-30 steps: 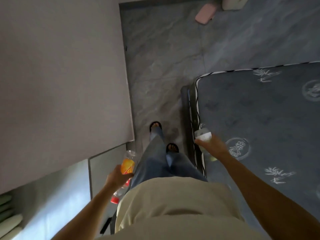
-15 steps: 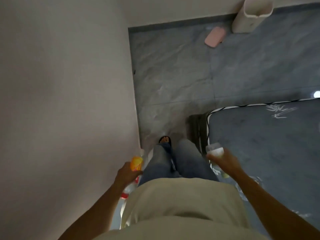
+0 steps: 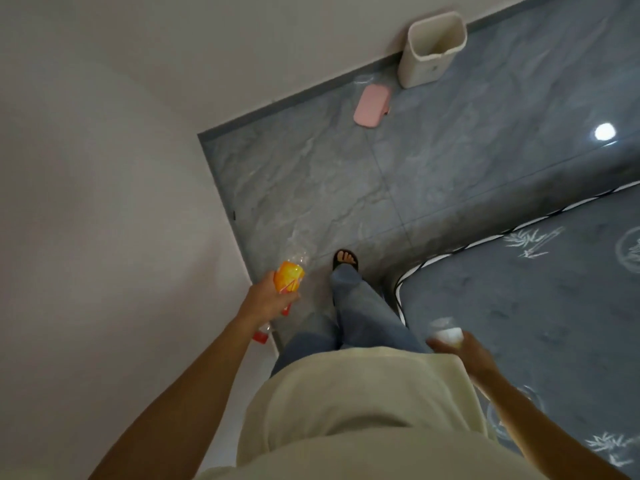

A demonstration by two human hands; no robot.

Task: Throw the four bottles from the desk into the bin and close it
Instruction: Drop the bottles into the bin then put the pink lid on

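Two hands are loaded, and that seems to be the reason for the way this person walks, arms held out a little from the body so the bottles clear the legs. The left hand (image 3: 268, 299) is wrapped round a clear bottle with an orange label (image 3: 289, 277), fingers closed on its middle; a red cap shows below the wrist, which may belong to a second bottle tucked in the same fist, though I cannot tell for sure. The right hand (image 3: 467, 351) is curled round a clear bottle with a white band (image 3: 446, 332), held low beside the hip and over the edge of the bed (image 3: 536, 306); whether it carries another underneath is hidden.

The bin (image 3: 431, 46) stands well ahead, against the foot of the wall (image 3: 104, 168) in the far corner of the floor (image 3: 311, 174). It is open at the top and looks empty from here. Its pink lid (image 3: 372, 107) lies flat on the tiles just beside it, presumably taken off and left there so both full hands can drop their load without fumbling.

The person is in the narrow passage between wall and bed, one sandalled foot (image 3: 344, 259) forward, pointed toward the corner. I judge this the carrying stage: nothing is binned yet, and the lid waits till last. The bottles look light and slippery, so the risk is one bouncing off the rim.
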